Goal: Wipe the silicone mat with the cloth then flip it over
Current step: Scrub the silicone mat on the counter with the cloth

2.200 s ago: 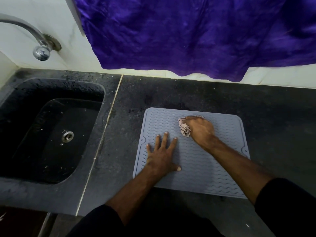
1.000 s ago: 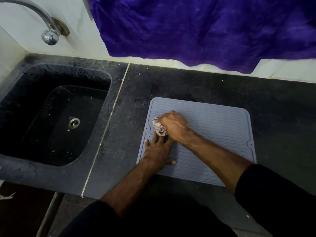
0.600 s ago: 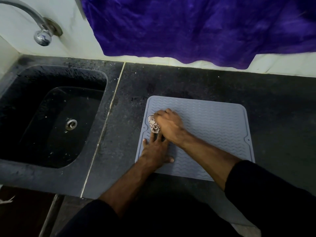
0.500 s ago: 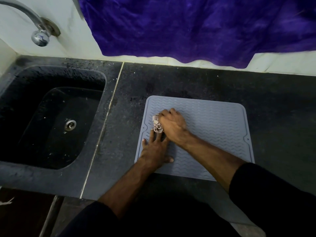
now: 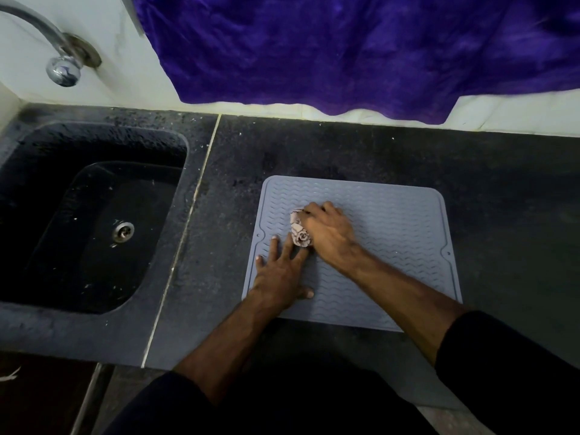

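Grey silicone mat (image 5: 392, 246) lying flat on the dark tabletop (image 5: 502, 183), ridged side up, just right of a black sink (image 5: 94, 215) and below a hanging purple fabric (image 5: 345, 48). Right hand (image 5: 326, 235) clenched around a bunched, patterned cloth (image 5: 300, 233), pressing it onto the mat's left half. Left hand (image 5: 281, 274) spread flat, fingers straight, pinning the mat's near-left portion, fingertips just beside the cloth.

Wiping apparently under way, flip not yet done.

Possible trouble from here:

- Collision of the two hands, given the cloth working right against the left fingertips; likely result, a patch under the left palm left unwiped.
- Mat sliding or buckling across the tabletop if the pinning hand lifts while the cloth drags against the wavy ridges; silicone probably grippy, but a damp surface beneath cannot be ruled out.
- Uneven coverage, with the right half and far corners well apart from the cloth.
- Grit from the speckled tabletop picked up by the cloth if a stroke runs off the left edge, then smeared back over the mat.
- At the flip, a floppy sheet folding onto itself if lifted by one corner only.
- Wiped face landing on the speckled tabletop once turned, undoing the cleaning.
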